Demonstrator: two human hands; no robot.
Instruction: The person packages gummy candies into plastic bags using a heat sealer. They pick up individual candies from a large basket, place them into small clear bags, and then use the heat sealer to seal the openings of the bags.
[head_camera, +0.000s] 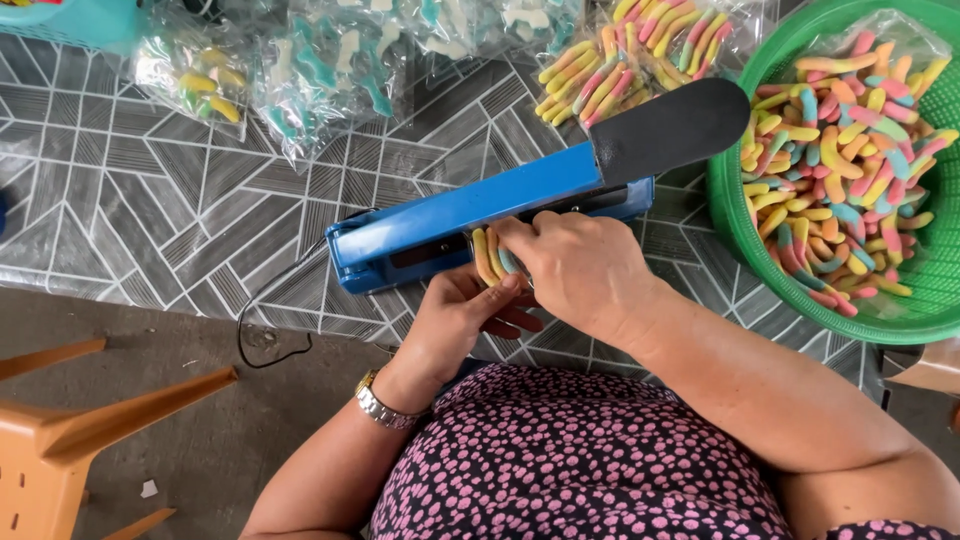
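The desk (150, 200) wears a grey cover patterned with white geometric lines, lit evenly by daylight. Below its edge lies a dull grey-brown floor (200, 440), where an orange plastic chair (60, 440) stands at the lower left.

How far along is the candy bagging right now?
Done: filled clear bags lie beyond the blue sealer. In hand: the left hand and right hand hold a small bag of gummy worms at the sealer. Left: a green basket of loose worms.
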